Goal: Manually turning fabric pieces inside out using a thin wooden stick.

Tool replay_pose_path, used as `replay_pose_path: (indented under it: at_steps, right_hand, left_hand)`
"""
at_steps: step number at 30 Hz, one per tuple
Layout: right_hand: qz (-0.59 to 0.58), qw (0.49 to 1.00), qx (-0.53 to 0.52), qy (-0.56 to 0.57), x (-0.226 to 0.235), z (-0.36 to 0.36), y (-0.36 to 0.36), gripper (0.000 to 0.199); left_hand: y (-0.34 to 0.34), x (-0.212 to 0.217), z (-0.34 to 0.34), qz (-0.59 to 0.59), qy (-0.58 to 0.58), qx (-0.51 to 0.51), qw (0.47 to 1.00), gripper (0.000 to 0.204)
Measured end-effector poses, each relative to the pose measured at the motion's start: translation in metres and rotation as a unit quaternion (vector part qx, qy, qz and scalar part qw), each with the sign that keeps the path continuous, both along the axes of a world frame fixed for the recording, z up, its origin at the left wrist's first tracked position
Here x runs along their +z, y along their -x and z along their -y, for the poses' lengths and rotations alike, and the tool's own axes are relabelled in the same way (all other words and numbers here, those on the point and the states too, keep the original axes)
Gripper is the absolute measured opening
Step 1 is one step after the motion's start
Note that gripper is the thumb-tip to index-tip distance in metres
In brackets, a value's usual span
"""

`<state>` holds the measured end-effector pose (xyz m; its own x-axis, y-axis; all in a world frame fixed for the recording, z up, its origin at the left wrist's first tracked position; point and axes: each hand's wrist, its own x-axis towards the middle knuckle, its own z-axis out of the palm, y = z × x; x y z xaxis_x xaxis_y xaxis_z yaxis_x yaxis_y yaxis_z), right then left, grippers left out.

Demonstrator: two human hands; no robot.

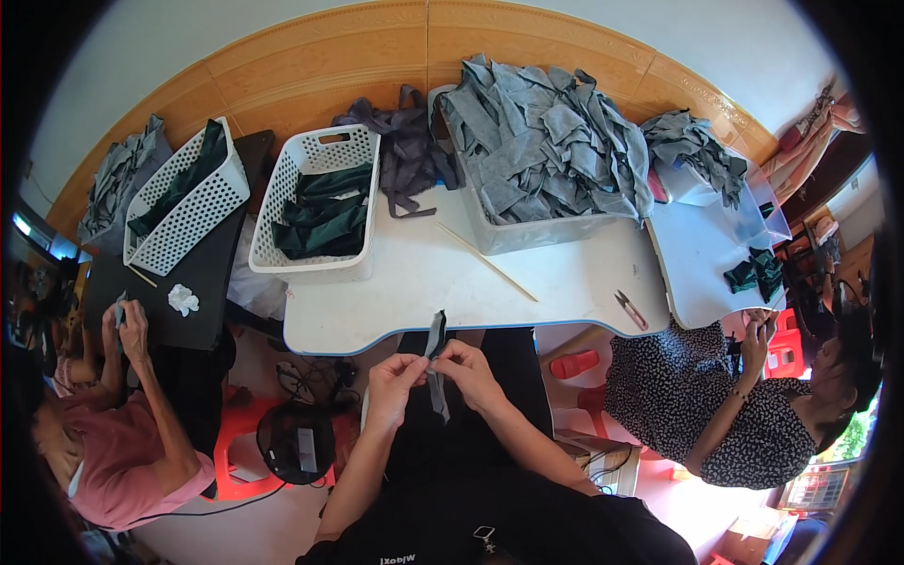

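A: What are the fingers doing?

B: Both hands pinch one narrow grey fabric strip. The left hand (394,377) grips it near the middle between thumb and fingertips, and the right hand (468,369) closes on it just beside, the two nearly touching. The strip (436,363) stands upright between them, its top reaching the near edge of the white table (414,282) and its tail hanging toward the lap.

A: And out from there?

B: On the table, well beyond the strip, a clear bin holds a big heap of grey strips (541,141). Left of that bin lies a darker grey bundle (407,151), then a white basket (320,202) with dark green pieces. A thin wooden stick (487,262) lies in front of the bin, and small snips (631,310) rest near the table's right corner.

A: How far along does it look?

B: Early, I'd judge. The grey heap is large, and only one strip is in hand. Which pile counts as finished, I can't tell.
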<state>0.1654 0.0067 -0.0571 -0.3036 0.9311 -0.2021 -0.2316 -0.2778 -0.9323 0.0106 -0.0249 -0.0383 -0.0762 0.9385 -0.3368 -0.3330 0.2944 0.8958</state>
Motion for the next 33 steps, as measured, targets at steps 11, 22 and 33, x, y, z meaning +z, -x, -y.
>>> replay_pose_path:
  at_steps: [11, 22, 33]
  right_hand:
    - [0.142, 0.981, -0.063, -0.117, 0.007, 0.008, 0.008, 0.015]
    - [0.096, 0.994, 0.012, -0.044, 0.011, 0.017, 0.005, 0.012]
    - [0.169, 0.947, -0.073, -0.263, 0.03, 0.027, 0.009, 0.026]
  left_hand:
    - [0.0, -0.004, 0.004, 0.098, 0.003, 0.04, 0.994, 0.016]
    - [0.0, 0.005, 0.008, 0.213, 0.05, 0.004, 0.976, 0.012]
    - [-0.017, 0.005, 0.022, 0.183, 0.051, -0.041, 0.981, 0.017]
